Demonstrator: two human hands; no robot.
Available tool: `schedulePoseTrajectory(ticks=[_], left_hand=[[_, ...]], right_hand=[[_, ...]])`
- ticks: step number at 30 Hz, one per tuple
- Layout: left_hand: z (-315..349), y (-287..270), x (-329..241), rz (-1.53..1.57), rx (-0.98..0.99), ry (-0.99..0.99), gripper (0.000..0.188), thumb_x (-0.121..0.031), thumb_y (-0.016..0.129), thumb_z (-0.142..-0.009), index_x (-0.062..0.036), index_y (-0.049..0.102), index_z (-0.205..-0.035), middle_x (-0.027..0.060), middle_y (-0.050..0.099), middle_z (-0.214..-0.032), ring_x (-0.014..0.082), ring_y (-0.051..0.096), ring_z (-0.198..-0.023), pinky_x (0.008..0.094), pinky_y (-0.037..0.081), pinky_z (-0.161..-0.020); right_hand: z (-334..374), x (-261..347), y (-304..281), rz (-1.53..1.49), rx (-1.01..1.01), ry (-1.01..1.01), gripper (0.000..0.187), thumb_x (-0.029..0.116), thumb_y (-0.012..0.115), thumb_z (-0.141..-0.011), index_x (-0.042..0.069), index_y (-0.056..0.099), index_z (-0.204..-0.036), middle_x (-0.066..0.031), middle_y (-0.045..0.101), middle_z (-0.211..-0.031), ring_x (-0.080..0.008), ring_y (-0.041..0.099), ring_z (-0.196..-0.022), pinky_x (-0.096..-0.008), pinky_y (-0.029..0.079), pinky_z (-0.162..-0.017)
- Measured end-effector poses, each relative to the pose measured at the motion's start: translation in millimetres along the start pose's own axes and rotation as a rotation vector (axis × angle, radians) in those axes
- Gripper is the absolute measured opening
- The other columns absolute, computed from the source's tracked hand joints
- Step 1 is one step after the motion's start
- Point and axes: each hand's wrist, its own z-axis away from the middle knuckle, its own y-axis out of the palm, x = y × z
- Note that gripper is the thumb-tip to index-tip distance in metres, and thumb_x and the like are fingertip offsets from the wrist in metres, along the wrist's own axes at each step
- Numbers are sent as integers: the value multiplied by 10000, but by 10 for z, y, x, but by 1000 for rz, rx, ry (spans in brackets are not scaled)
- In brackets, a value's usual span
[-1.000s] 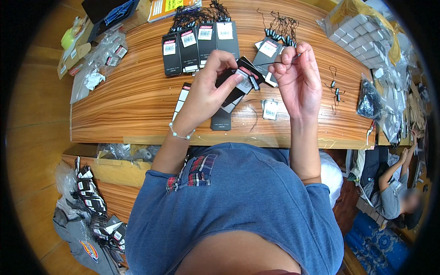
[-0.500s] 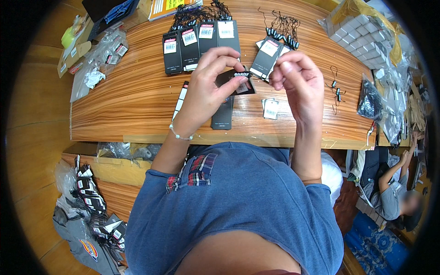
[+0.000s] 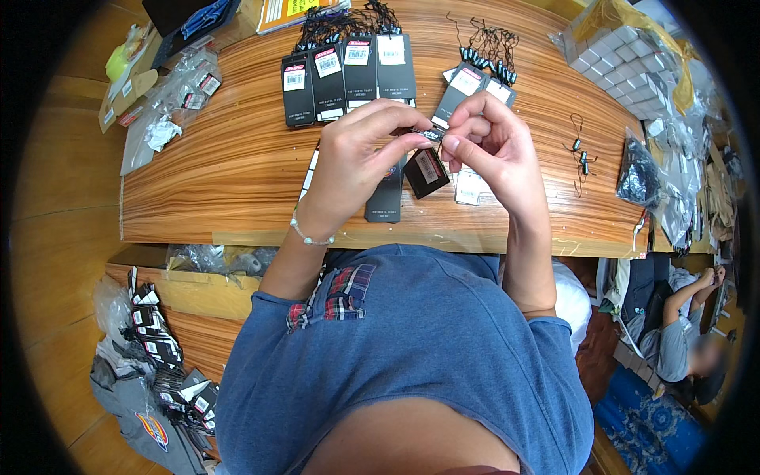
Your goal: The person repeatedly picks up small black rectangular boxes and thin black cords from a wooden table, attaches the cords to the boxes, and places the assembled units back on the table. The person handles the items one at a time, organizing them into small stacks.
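Observation:
Between the thumb and forefinger of my left hand (image 3: 360, 154) is a small black plastic tag seal (image 3: 430, 135) with pale lettering. My right hand (image 3: 499, 154) pinches at the seal's right end, where its thin black cord seems to be; the cord is mostly hidden by the fingertips. Just below the fingers hangs a black hang tag (image 3: 426, 174) with a barcode label, tilted. Under my left hand lies a stack of dark hang tags (image 3: 384, 199), partly covered. White barcode labels (image 3: 468, 188) lie below my right hand.
Corded dark hang tags (image 3: 358, 75) lie in piles at the far side, with another pile (image 3: 461, 93) to their right. Loose seals (image 3: 583, 158) are at right, near a bag of black cords (image 3: 638, 170) and small white boxes (image 3: 609, 47). Another person (image 3: 673, 340) sits at far right.
The hang tag has dropped from my left fingers and now hangs below them. My right hand has moved left and down to meet the seal in my left hand.

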Motion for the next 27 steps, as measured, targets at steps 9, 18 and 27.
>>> schedulePoseTrajectory(ticks=[9, 18, 27], left_hand=[[7, 2, 41, 64, 7, -28, 102, -24, 651, -729, 22, 630, -819, 95, 626, -766, 167, 600, -677, 253, 467, -600], [16, 12, 49, 48, 49, -39, 101, -28, 647, -741, 20, 636, -830, 95, 632, -789, 156, 601, -687, 242, 471, -612], [2, -58, 42, 127, 132, -121, 107, -26, 640, -749, 19, 654, -845, 89, 648, -801, 132, 609, -709, 233, 478, -634]], right_hand=[[1, -29, -45, -19, 15, 20, 133, 5, 581, -802, 15, 485, -895, -12, 558, -675, -61, 548, -623, -179, 426, -525], [-14, -52, -66, -47, 47, 111, 126, 15, 581, -803, 27, 486, -885, -8, 564, -664, -59, 555, -622, -173, 432, -525], [4, -84, -83, -203, 128, 132, 153, 0, 588, -813, 23, 465, -901, -88, 609, -711, -96, 563, -584, -196, 446, -531]])
